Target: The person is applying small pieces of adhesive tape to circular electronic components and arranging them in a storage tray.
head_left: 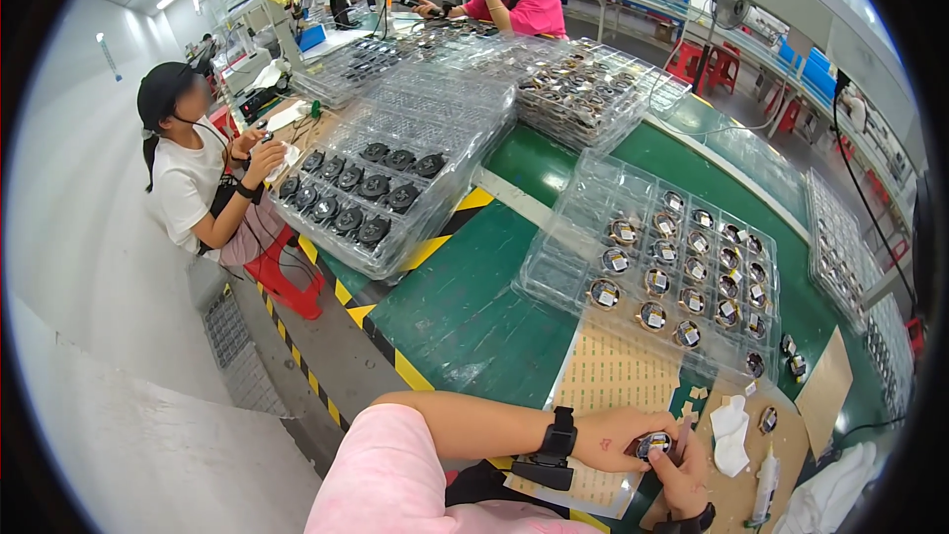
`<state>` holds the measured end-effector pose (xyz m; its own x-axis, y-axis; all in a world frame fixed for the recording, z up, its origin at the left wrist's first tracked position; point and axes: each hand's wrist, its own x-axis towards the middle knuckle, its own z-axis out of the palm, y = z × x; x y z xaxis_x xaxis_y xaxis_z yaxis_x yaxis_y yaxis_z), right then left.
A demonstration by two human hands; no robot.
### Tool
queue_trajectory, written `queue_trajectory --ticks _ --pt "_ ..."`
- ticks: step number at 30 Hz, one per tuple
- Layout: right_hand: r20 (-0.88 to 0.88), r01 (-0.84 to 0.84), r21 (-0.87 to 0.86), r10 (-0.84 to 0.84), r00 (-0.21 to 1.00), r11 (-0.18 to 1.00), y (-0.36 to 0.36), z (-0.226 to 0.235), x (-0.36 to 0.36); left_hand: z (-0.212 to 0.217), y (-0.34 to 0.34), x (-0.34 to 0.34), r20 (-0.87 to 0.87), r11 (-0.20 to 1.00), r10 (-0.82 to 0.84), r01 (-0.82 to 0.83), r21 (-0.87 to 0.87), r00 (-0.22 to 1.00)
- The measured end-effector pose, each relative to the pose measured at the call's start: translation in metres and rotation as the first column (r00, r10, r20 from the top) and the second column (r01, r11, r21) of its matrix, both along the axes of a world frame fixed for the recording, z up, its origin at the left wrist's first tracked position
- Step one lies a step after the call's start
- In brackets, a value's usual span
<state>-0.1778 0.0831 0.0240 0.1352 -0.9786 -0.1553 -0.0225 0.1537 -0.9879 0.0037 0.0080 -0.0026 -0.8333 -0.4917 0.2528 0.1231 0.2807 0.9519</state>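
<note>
In front of me, near the lower edge, both hands meet on a small round watch module (653,446) with a dark rim and a pale label on top. My left hand (615,435), with a black band at its wrist, closes around the module's far side. My right hand (686,480) presses its thumb against the near side. A narrow brownish strip (682,435) shows by the right fingers; whether it is gripped is unclear. Under the hands lies a tan sheet of adhesive pieces (613,376). Similar modules fill pockets of a clear plastic tray (554,272) beyond.
Right of my hands are a white cloth (731,435), a white tube (766,487) and a loose module (768,420) on brown board. Stacked trays of black watch cases (348,222) stand left. Two co-workers sit at the green table (455,307), one left, one far side.
</note>
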Motion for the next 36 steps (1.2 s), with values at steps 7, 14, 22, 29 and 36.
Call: queue_trajectory --ticks 7,14,22,29,36 --pt "0.049 -0.01 0.016 0.009 0.999 1.0 0.002 -0.002 0.0 0.004 -0.002 0.004 0.043 0.998 -0.036 0.034 0.046 0.998" --pt "0.079 -0.032 0.134 0.022 0.997 0.99 0.0 -0.002 -0.005 0.002 -0.001 0.002 0.027 1.0 0.002 -0.003 0.025 1.0" --pt "0.096 -0.012 0.098 0.002 0.995 0.995 -0.002 0.006 0.003 0.002 -0.001 0.004 0.026 1.0 0.005 -0.005 0.005 1.0" --pt "0.088 0.009 0.113 -0.019 0.996 0.994 -0.001 0.007 0.001 0.01 0.0 0.004 0.034 0.999 0.013 -0.014 0.03 0.999" --pt "-0.014 0.005 0.089 -0.004 1.0 0.996 0.002 -0.004 -0.007 0.014 0.0 0.005 0.097 1.0 -0.009 0.009 0.002 0.995"
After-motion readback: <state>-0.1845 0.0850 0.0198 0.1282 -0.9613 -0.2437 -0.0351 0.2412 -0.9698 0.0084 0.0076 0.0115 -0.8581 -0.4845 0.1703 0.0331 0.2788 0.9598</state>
